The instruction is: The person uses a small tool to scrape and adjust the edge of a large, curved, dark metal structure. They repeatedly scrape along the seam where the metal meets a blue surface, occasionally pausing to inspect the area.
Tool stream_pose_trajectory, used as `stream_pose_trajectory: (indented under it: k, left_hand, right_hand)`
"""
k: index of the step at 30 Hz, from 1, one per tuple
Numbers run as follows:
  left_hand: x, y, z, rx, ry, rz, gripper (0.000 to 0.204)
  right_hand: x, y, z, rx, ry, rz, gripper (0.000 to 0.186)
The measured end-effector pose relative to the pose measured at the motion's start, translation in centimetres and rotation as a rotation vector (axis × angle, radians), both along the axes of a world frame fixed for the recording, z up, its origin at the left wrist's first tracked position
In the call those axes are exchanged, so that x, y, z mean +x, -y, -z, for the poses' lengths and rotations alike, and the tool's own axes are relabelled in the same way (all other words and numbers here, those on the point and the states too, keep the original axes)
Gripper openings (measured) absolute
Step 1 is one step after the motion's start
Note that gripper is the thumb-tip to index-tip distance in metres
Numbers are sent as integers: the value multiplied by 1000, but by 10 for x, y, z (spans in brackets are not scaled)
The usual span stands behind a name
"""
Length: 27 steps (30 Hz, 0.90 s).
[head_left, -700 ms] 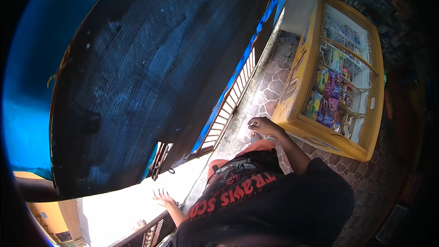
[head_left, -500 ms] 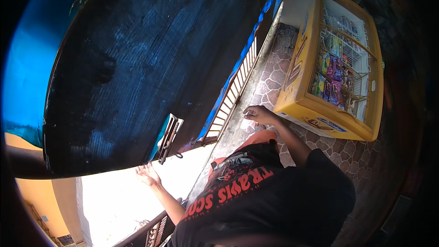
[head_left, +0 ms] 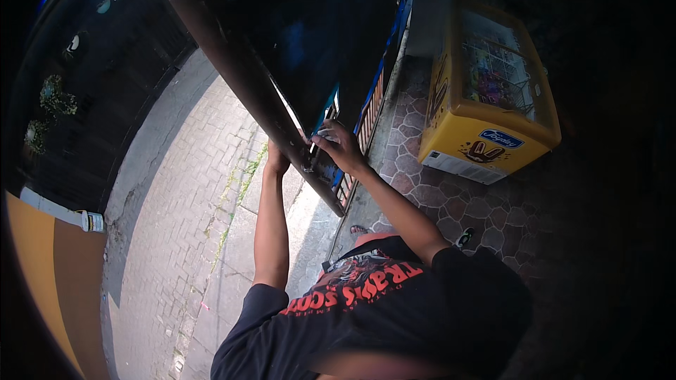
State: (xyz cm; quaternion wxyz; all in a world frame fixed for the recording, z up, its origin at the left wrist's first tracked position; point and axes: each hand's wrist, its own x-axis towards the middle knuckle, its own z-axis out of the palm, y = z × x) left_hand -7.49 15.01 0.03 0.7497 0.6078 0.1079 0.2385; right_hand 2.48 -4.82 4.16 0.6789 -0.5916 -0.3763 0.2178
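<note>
A dark panel point(head_left: 296, 42) with blue edging stands in front of me, like a door or shutter. A long brown bar point(head_left: 232, 70) slants down along its near edge. My left hand point(head_left: 277, 160) is at the outer side of this bar, closed against it, with most of its fingers hidden behind it. On the inner side, my right hand point(head_left: 341, 146) is closed at the metal slide bolt point(head_left: 334, 107) near the panel's lower end. Its thumb and fingers are bent together there, and they partly cover the bolt.
At the right a yellow display freezer point(head_left: 486, 130) with a glass top stands on stone-patterned paving point(head_left: 451, 204). Barred railing point(head_left: 370, 116) runs beside the panel. Beyond the bar lies a brick-paved street point(head_left: 183, 169). A white bucket point(head_left: 91, 222) stands by an orange wall point(head_left: 42, 253).
The panel has swung so that its edge bar now faces me and the street shows. Both hands, earlier apart and empty, have come up to the bar and bolt.
</note>
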Motion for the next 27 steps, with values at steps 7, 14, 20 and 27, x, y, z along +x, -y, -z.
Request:
stream_pose_trajectory:
  k: [7,14,20,27]
  left_hand:
    - [6,23,-23,-153,38,111,47]
    - [14,21,-11,-102,81,95,44]
    - [13,33,-13,-105,47,195,54]
    - [23,-14,17,-155,102,243,69]
  right_hand:
    - [-55,-33,-16,47,99,190,77]
    - [-70,-67,-4,-59,129,460,74]
    - [-80,-65,-5,-42,126,559,63]
    - [-145,-81,-33,14,222,578,58]
